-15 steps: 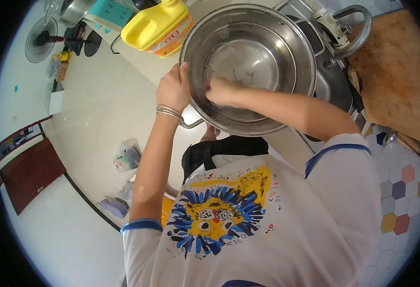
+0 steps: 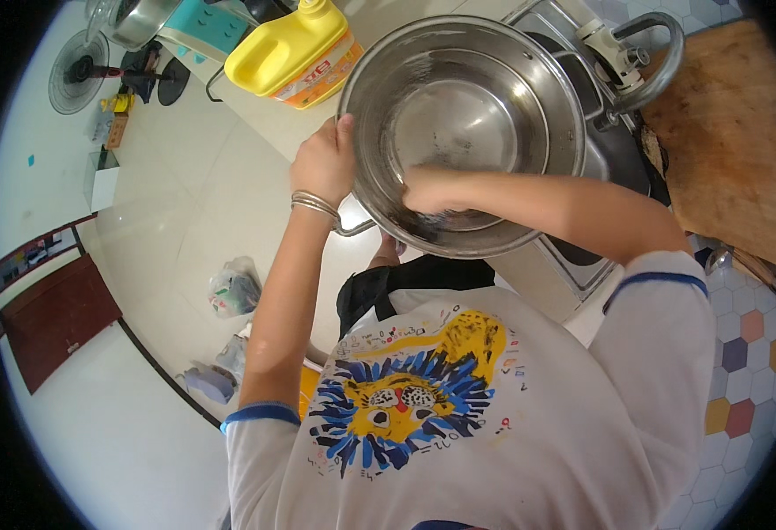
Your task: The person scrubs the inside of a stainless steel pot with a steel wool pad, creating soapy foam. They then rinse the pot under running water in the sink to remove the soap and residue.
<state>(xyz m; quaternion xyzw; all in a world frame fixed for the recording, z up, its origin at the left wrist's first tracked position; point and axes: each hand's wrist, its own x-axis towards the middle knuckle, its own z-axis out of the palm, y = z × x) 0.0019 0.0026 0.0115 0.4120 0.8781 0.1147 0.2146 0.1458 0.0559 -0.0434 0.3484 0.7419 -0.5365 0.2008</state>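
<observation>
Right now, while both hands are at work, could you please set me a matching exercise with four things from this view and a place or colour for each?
Things:
1. Left hand
2. Right hand
3. Plastic jug
4. Wooden board

Places or colours:
A. Down inside the steel pot
B. Brown, toward the right of the picture
C. At the left side of the pot's rim
D. Yellow, near the top of the picture

Right pairs: 1-C, 2-A, 3-D, 4-B.
</observation>
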